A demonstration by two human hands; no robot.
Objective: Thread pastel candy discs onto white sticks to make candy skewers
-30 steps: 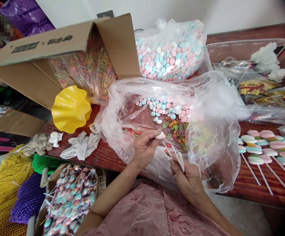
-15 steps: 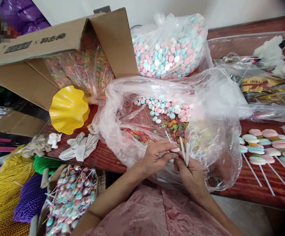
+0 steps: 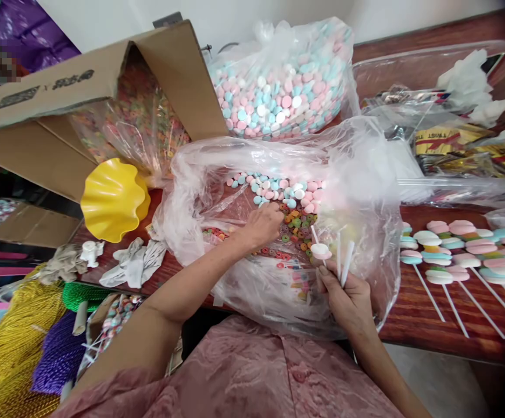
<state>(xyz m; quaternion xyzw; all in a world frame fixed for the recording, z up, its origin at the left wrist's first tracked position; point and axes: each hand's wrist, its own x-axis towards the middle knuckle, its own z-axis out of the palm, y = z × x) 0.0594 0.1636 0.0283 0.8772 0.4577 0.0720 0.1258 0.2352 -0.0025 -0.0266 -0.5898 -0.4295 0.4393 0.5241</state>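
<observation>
Nearest, at 5 o'clock, the right hand (image 3: 348,297) is closed in a pinch around a few white sticks (image 3: 343,264) that point up and away. The leftmost stick carries a pink disc (image 3: 321,251) on its tip. The hand sits at the near lip of an open clear bag (image 3: 365,174) lying on the table (image 3: 409,331).

Just beyond, at the centre, the left hand (image 3: 264,223) reaches into that bag with its fingers curled down onto a heap of coloured rings (image 3: 293,223). Whether it pinches one cannot be told. Past the rings, towards 12 o'clock inside the same bag, lie loose pastel tablets (image 3: 278,188).

At 3 o'clock, outside the bag, a row of lollipops (image 3: 452,249) lies flat on the table, sticks towards the person. At 8 o'clock, below the table edge, are spools of yellow, purple and green cord (image 3: 12,331). At 9 o'clock white rags (image 3: 132,264) lie on the table, with a yellow wavy bowl (image 3: 113,200) on its side just behind them. Farther, at 10 o'clock, stands an open box (image 3: 60,110) with a bag of rings inside. At 12 o'clock, farthest, is a full sack (image 3: 278,87) of pastel tablets.
</observation>
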